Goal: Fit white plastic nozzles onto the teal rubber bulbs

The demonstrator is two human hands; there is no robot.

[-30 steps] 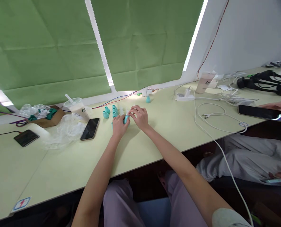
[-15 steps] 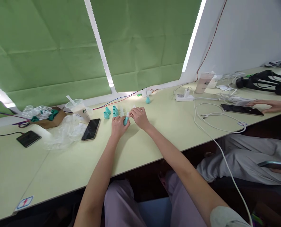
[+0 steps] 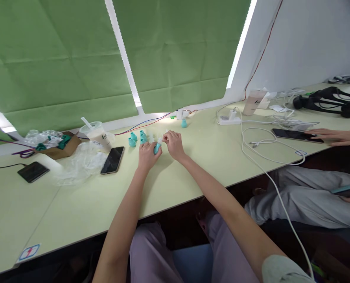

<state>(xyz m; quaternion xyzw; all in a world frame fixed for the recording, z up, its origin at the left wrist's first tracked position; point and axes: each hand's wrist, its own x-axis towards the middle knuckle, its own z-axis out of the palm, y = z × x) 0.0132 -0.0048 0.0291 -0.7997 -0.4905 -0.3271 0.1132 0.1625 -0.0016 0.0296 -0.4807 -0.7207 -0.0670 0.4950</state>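
Teal bulb [image 3: 157, 148] in the left hand's [image 3: 147, 155] closed curl, over the counter [image 3: 210, 145].
Steadying it and working along its length should go best: its long axis runs seven to one o'clock, clear tip [image 3: 159, 140] toward one. At three o'clock the right hand [image 3: 174, 146] bends inward; how closed, or holding what, I cannot tell.

Right hand [image 3: 175, 145] eased slightly away from left hand [image 3: 147, 155]; co-worker's black phone [image 3: 291, 134] now flat, farther left.
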